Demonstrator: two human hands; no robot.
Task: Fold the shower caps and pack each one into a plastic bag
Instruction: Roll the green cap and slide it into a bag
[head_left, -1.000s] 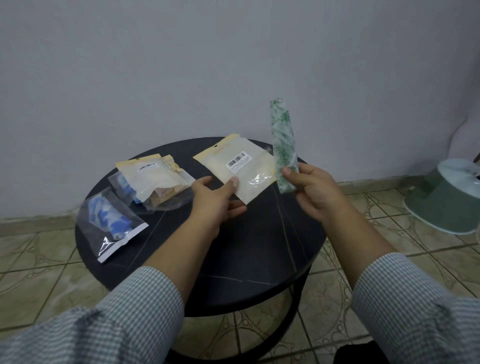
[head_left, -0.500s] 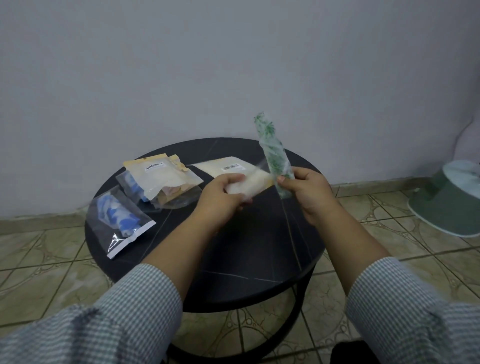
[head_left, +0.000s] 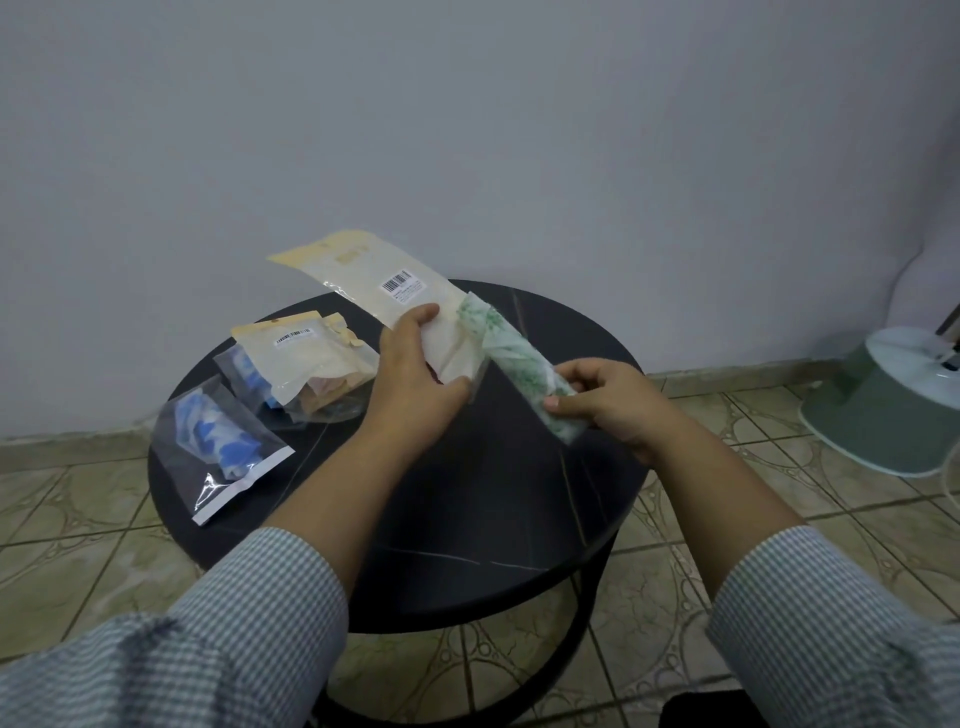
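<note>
Checked-shirt sleeves fill the bottom corners of the frame, both forearms reaching up toward centre over a round black table.

Right hand, right of centre: fingers curled round the near end of the folded shower cap, white with green print, rolled into a long narrow strip. The strip angles up-left from that hand; its far end sits at the mouth of the plastic bag. Can't tell whether the tip is inside the opening or just against it.

Left hand, centre frame: grips the near, open end of that bag, thumb on top, fingers under. The bag is held up off the table and slants toward the upper left, cream header at its far end, barcode sticker mid-panel.

Left side of the table: clear bag with a blue-and-white cap inside, lying flat near the left edge. Just beyond it, a small overlapping pile of packed bags, cream-fronted one with a label on top, blue showing underneath.

Tiled floor around the table. Right edge of frame: pale green round object on the floor. Plain grey wall behind.
</note>
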